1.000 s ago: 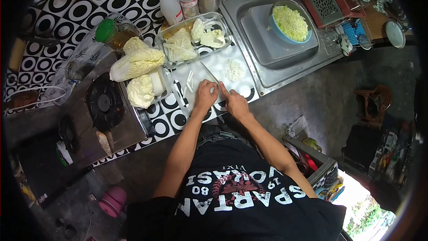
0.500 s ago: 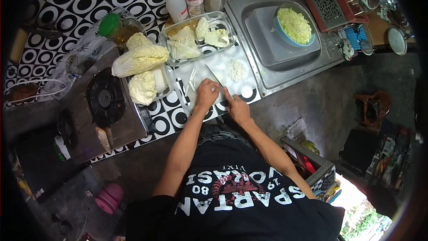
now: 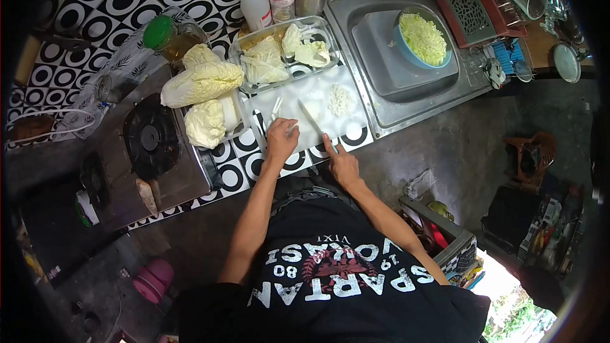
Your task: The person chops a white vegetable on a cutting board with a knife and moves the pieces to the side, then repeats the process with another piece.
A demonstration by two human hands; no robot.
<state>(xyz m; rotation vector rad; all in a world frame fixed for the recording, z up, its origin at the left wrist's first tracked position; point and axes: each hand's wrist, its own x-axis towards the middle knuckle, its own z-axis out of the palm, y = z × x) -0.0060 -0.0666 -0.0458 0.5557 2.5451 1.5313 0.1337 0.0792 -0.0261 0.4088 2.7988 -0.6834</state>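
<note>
My right hand grips a knife by its pale handle, the blade lying low over a whitish cutting board and pointing away from me. On the board's left part, my left hand has bent fingers, with a gap between thumb and fingertips. Just beyond those fingers lie several thin white strips, probably cut cabbage stem. A small heap of finely chopped white pieces sits right of the blade.
Behind the board stands a clear container with cabbage leaves. Napa cabbage rests at left, beside a stove. A blue bowl of shredded cabbage is in the sink. Bottles line the back.
My left hand has moved left, away from the blade and towards the white strips, its fingers loosening. The knife has stayed in my right hand, which has shifted slightly down and right.
</note>
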